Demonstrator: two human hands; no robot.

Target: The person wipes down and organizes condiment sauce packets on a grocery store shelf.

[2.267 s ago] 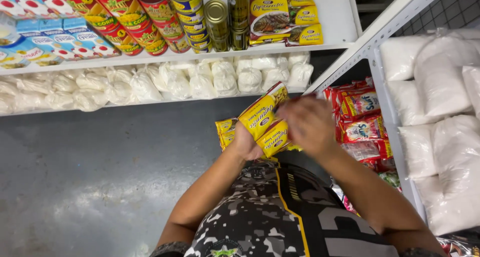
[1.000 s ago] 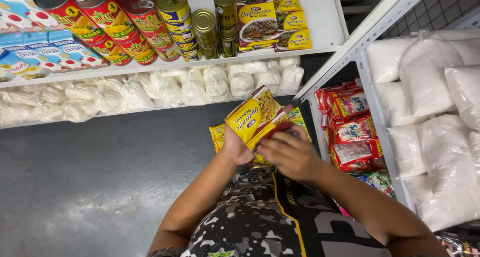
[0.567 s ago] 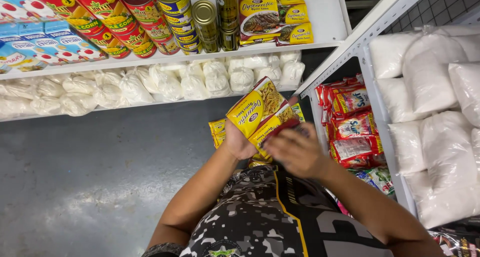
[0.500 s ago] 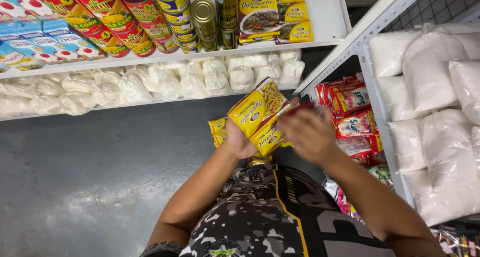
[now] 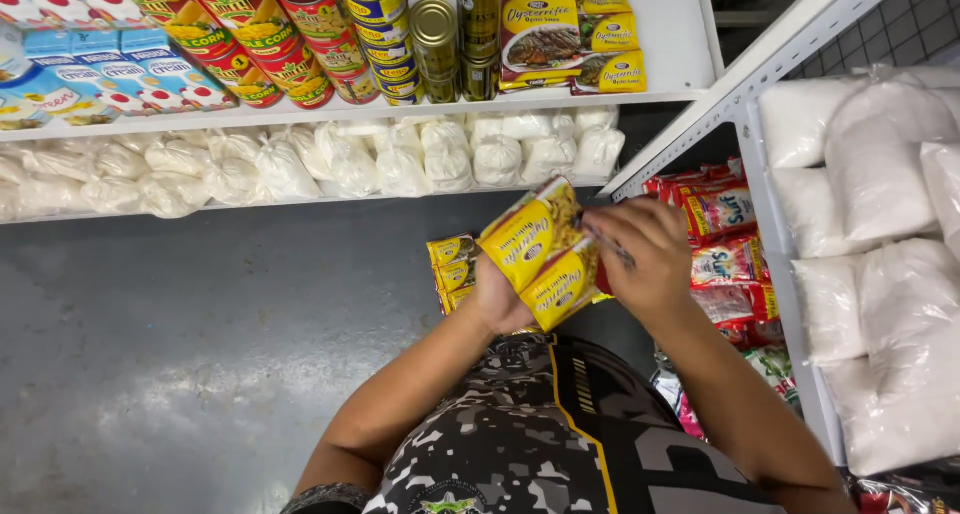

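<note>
1. The left hand (image 5: 497, 302) grips a fanned bundle of yellow sauce sachets (image 5: 540, 254) from below; the right hand (image 5: 645, 259) pinches the bundle's right edge, fingers closed on it
2. The step looks like sorting or separating sachets, held mid-air in front of the person's chest; freeing one would call for a steady left-hand hold
3. Far shelf (image 5: 690, 44): tins (image 5: 435, 39) and matching yellow packs (image 5: 610, 72); beneath them, knotted white bags (image 5: 400, 159)
4. Right rack (image 5: 775, 264): red packets (image 5: 725, 259), large white sacks (image 5: 880, 174)
</note>
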